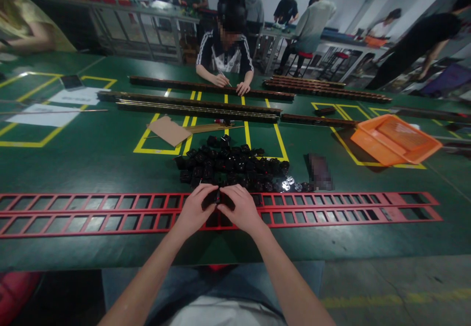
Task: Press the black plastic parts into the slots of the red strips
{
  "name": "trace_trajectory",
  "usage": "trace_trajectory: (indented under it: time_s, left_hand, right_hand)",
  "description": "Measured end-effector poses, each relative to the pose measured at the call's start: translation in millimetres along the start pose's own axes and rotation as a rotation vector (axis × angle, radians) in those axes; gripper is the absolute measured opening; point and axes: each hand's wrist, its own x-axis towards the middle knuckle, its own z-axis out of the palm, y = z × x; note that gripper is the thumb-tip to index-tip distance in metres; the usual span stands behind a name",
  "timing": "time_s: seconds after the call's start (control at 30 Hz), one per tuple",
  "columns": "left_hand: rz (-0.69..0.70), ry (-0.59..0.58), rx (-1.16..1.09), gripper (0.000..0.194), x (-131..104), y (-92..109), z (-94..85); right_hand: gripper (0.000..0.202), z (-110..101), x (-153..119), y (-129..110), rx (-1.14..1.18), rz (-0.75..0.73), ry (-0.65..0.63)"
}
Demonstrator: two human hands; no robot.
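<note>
My left hand (197, 209) and my right hand (240, 207) meet over the middle of a long red frame (121, 213) with two ladder-like rows of openings. Fingers and thumbs of both are closed around a small black part (218, 196), which they largely cover. Just beyond my fingertips lies a heap of small black block-like parts (235, 163). A few clear, shiny pieces (289, 183) rest at its right end, beside a dark blurred rectangular thing (320, 171).
Beyond the heap are a cardboard piece (169, 130), thin sticks (209, 128) and long dark bars (198, 108). An orange basket (397, 139) stands tilted at right; paper sheets (44, 115) lie at left. Across the green table (91, 169), a person (226, 51) works with a thin tool.
</note>
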Motion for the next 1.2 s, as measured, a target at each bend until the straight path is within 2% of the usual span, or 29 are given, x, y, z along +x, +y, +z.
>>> trace_trajectory:
  time_s: [0.23,0.5,0.83,1.03,1.2]
  left_hand:
    - [0.031,-0.052,0.1,0.048,-1.4,-3.8,0.5]
    - [0.082,-0.187,0.135,0.059,0.2,-7.9,-14.8]
    - [0.054,-0.15,0.101,0.052,1.1,-9.7,-10.5]
    - [0.045,-0.076,0.179,0.04,-2.9,-9.4,-7.9]
    - [0.051,-0.082,0.212,0.036,-3.4,-8.0,-7.6]
  right_hand:
    - [0.045,1.3,0.0,1.5,-0.066,0.035,-0.06]
    - [0.041,-1.1,-1.1,-1.1,-0.039,-0.015,-0.07]
    - [0.043,-0.6,-0.7,-0.2,-0.037,-0.03,-0.064]
    - [0.044,1.4,0.3,0.5,-0.05,-0.007,-0.07]
    - [0.048,1.0,0.3,-0.9,-0.078,0.006,-0.084]
